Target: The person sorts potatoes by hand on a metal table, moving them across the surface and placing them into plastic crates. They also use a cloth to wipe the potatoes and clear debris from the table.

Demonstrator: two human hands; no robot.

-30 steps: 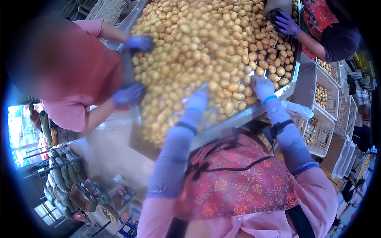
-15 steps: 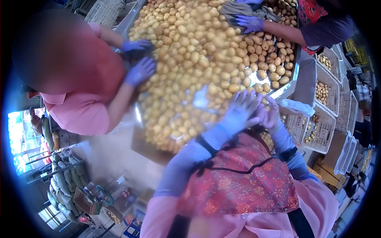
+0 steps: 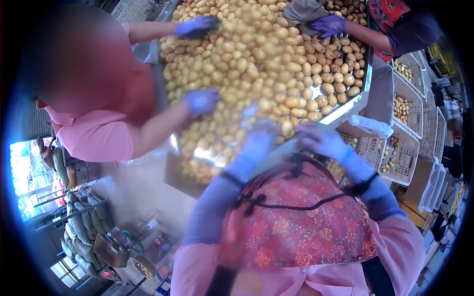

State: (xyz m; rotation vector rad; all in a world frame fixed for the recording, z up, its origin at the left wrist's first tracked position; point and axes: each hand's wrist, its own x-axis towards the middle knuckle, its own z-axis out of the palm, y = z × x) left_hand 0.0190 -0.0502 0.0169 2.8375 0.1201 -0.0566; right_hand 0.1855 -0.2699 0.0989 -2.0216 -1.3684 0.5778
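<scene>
A metal-edged sorting table (image 3: pixel 345 112) carries a wide heap of potatoes (image 3: pixel 237 64), partly blurred. My left hand (image 3: pixel 261 137), in a pale glove, is over the near edge of the heap, its fingers smeared by motion. My right hand (image 3: pixel 323 140), gloved too, is to its right at the table's near rim, also blurred. Whether either hand holds anything is hidden by the blur. Loose potatoes (image 3: pixel 298 112) lie just beyond both hands.
A co-worker in pink (image 3: pixel 98 133) reaches over the heap from the left with both gloved hands. Another person's gloved hand (image 3: pixel 328 24) rests by a grey cloth (image 3: pixel 300 12) at the top right. Crates with potatoes (image 3: pixel 402 155) stand at the right.
My hands, close together half a second ago, have moved apart, the left one leftward. The left co-worker's hands have spread apart over the heap. The other person's hand and cloth have shifted slightly right.
</scene>
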